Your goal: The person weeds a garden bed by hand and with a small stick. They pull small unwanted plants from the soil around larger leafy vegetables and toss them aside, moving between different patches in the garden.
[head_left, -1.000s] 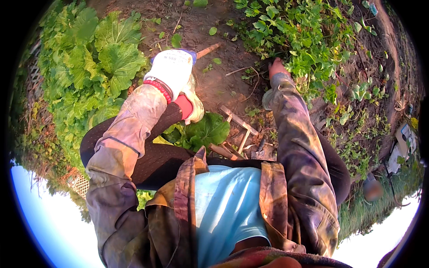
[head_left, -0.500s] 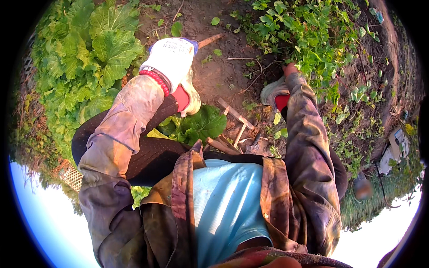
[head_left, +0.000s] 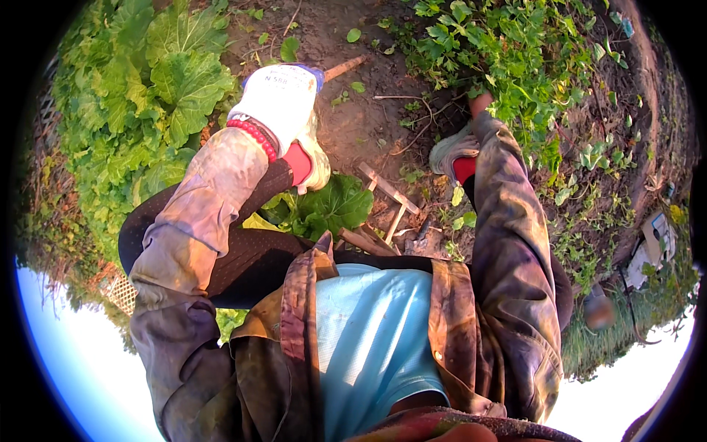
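Note:
My left hand point(head_left: 278, 96) wears a white glove with blue at its fingers and printing on the back. It is closed on a wooden handle point(head_left: 346, 68), whose bare end sticks out to the right; the rest of it is hidden behind the glove. A red beaded bracelet point(head_left: 254, 135) circles that wrist. Bare and half covered, my right hand point(head_left: 482, 103) reaches into the lower edge of a bushy green leafy plant point(head_left: 508, 62). Leaves hide its fingers, so what they hold, if anything, cannot be seen.
Broad-leaved greens point(head_left: 177, 81) crowd the left side. Below the hands are my light shoes, the left shoe point(head_left: 315, 158) and the right shoe point(head_left: 448, 153), with a wooden frame point(head_left: 389, 188) between them. Thin dry twigs point(head_left: 423, 121) lie on the brown soil point(head_left: 368, 103).
My right hand has shifted slightly away to the right and up into the leaves. My left hand has moved a little left and stays closed on the wooden handle.

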A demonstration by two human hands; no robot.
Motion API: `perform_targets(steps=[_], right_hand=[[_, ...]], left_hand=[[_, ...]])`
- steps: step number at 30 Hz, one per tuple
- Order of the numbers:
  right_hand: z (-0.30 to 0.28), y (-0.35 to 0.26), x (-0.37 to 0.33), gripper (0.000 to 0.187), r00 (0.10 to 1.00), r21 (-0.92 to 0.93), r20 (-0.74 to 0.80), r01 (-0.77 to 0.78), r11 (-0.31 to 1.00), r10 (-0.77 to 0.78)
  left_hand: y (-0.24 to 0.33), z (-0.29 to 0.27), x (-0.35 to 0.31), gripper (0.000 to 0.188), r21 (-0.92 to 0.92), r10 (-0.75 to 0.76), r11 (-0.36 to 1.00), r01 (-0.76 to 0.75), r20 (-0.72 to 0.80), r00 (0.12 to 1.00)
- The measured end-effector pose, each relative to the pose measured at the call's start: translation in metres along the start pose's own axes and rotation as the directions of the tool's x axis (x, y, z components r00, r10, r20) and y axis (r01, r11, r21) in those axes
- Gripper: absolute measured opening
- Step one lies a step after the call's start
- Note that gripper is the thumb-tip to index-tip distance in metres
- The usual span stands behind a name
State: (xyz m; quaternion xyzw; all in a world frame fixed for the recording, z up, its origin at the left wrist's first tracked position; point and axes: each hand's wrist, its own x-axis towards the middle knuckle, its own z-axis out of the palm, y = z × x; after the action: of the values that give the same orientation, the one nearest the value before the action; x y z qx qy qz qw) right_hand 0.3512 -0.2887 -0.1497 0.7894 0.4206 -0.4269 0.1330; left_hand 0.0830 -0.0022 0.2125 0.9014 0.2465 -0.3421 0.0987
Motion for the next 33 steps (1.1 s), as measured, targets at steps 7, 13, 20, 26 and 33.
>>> perform_targets(steps=[7,13,20,26,33], right_hand=[[-0.006,-0.031,0.009,0.038,0.999,-0.091,-0.001,0.049,0.995,-0.049],[0.016,-0.047,0.012,0.033,0.996,-0.238,-0.055,0.051,0.970,-0.066],[0.025,-0.100,-0.058,0.036,0.796,0.892,-0.321,0.071,0.447,0.514],[0.024,-0.092,-0.057,0.045,0.807,0.834,-0.172,-0.186,0.519,0.566],[0.017,-0.125,-0.007,0.050,0.863,0.549,-0.250,-0.247,0.798,0.439]], left_hand=[[-0.002,0.000,-0.002,0.022,-0.002,-0.004,1.000,0.004,0.027,1.000],[-0.002,0.003,0.005,0.021,-0.029,0.052,0.998,-0.054,-0.057,0.997],[-0.004,0.015,0.001,0.021,-0.090,0.104,0.988,-0.129,-0.243,0.965],[-0.004,-0.001,-0.002,0.020,-0.042,0.024,0.999,-0.025,-0.013,1.000],[0.004,-0.011,0.009,0.020,0.042,-0.055,0.998,0.048,0.173,0.983]])
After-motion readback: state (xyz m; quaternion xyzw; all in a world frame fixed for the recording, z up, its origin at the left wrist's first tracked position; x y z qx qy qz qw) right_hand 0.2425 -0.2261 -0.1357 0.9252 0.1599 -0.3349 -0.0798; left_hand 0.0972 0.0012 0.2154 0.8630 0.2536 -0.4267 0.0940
